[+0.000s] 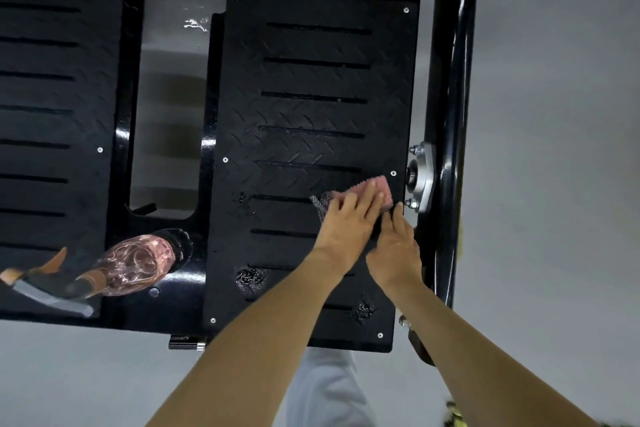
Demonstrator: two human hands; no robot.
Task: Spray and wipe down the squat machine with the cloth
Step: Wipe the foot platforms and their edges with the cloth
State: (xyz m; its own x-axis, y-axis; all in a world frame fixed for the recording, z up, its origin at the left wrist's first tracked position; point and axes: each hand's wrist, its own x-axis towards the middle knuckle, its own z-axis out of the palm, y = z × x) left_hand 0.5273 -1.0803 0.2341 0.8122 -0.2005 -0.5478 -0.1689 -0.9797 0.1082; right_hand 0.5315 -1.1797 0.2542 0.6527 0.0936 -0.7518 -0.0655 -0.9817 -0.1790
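Note:
The squat machine's right black footplate (pixel 311 107) has a diamond tread and several slots. A pink cloth (pixel 379 185) lies near its right edge. My left hand (pixel 349 218) presses flat on the cloth with straight fingers. My right hand (pixel 396 250) rests beside it on the plate, its fingers straight and touching the cloth's lower right corner. Wet foamy patches (pixel 251 279) sit on the plate's near end. A spray bottle (pixel 135 265) with pinkish liquid lies on its side on the frame between the two plates.
The left footplate (pixel 45 114) fills the left side. A black frame tube (pixel 457 114) runs along the right, with a silver bearing bracket (pixel 422 177) just beyond the cloth. Grey floor (pixel 554 149) surrounds the machine. My pale trouser leg (pixel 325 388) shows below the plate.

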